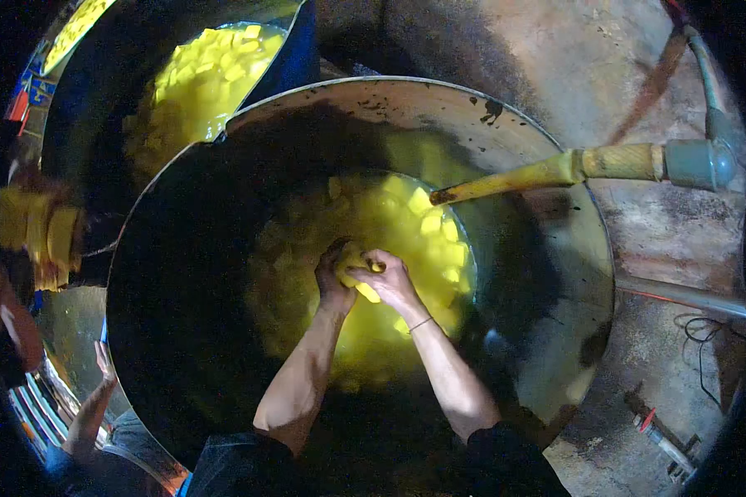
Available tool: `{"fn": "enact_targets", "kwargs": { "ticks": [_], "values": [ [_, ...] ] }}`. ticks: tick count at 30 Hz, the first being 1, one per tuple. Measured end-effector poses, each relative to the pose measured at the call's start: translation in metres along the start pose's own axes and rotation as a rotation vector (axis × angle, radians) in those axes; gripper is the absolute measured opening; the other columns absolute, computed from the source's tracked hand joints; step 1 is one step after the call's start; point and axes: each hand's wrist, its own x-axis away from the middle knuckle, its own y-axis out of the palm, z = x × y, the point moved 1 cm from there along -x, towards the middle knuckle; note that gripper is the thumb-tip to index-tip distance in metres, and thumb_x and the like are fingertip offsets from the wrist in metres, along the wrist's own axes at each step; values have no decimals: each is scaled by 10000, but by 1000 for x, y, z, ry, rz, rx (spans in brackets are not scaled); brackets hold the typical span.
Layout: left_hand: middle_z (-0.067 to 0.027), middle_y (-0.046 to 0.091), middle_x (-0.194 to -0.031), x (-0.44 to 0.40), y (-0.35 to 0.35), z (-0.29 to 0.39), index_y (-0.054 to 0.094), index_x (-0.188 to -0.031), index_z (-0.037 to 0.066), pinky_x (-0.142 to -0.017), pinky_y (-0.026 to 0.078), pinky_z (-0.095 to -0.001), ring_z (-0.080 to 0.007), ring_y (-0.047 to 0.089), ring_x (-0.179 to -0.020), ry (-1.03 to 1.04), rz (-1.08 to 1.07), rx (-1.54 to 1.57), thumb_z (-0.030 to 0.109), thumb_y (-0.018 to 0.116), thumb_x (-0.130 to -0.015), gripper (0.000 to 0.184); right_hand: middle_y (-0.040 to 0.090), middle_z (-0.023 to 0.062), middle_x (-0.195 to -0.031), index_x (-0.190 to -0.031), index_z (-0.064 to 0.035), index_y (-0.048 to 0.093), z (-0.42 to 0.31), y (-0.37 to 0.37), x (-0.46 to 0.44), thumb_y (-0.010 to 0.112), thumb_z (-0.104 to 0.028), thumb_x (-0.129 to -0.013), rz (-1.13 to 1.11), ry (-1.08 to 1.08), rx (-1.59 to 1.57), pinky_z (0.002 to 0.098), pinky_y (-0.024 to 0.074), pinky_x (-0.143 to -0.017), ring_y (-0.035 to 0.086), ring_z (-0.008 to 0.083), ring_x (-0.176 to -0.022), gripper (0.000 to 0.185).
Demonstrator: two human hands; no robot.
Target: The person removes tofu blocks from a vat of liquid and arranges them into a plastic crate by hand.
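Both my hands are inside a large round vat (547, 356) with yellowish liquid at its bottom. My left hand (333, 277) closes around a few yellow blocks (366, 291), looking soft or cut, though I cannot tell what they are made of. From the other side my right hand (391, 283) grips the same blocks, its fingers curled over them. A thin band circles my right wrist. Many more yellow blocks (431, 222) lie in the liquid, brightest along the right side. The left part of the liquid is in deep shadow.
A yellowed spout (514, 178) on a grey pipe elbow (700, 164) reaches over the vat's right rim. Behind left stands another vat (99, 108) holding yellow blocks. Another person's hand (105, 363) touches the left rim. A cable (700, 348) lies on the right.
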Motion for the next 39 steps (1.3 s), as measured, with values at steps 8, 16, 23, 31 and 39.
{"fn": "enact_targets", "kwargs": {
  "ticks": [8, 16, 23, 31, 39],
  "values": [
    [-103, 594, -925, 31, 40, -24, 535, -1058, 42, -824, 499, -361, -222, 596, -877, 144, 22, -154, 266, 399, -871, 321, 548, 192, -1132, -1185, -30, 479, -80, 2, 46, 681, -169, -820, 364, -432, 258, 379, 443, -897, 550, 280, -1038, 439],
    [-139, 584, -1061, 75, 96, -7, 549, -1091, 76, -839, 483, -462, -297, 553, -981, -26, -9, 381, 301, 461, -820, 363, 632, 204, -1025, -1070, 1, 598, -40, -34, 62, 554, -421, -877, 414, 67, 84, 414, 455, -821, 593, 304, -894, 466],
    [-139, 595, -1065, 135, 208, 89, 593, -1029, 57, -863, 481, -480, -309, 558, -1004, 108, -345, 295, 202, 515, -767, 310, 626, 170, -1045, -1091, -19, 596, 184, 32, 68, 588, -430, -841, 32, 126, 952, 395, 472, -834, 600, 296, -935, 481],
    [-100, 601, -1063, 279, 233, 188, 576, -1048, 45, -861, 486, -486, -265, 577, -997, 368, -521, 369, 220, 524, -768, 334, 629, 105, -1078, -1149, -20, 565, 84, 25, 80, 677, -310, -810, -627, -185, 919, 355, 492, -823, 610, 248, -942, 460],
    [-119, 580, -1134, 379, 108, 250, 573, -1102, 58, -971, 386, -506, -294, 516, -1107, 628, -479, 431, 254, 537, -767, 390, 612, 95, -1065, -1125, 38, 555, -234, 124, 244, 747, -100, -762, -687, -296, -51, 275, 491, -842, 588, 134, -969, 434]
  ]
}}
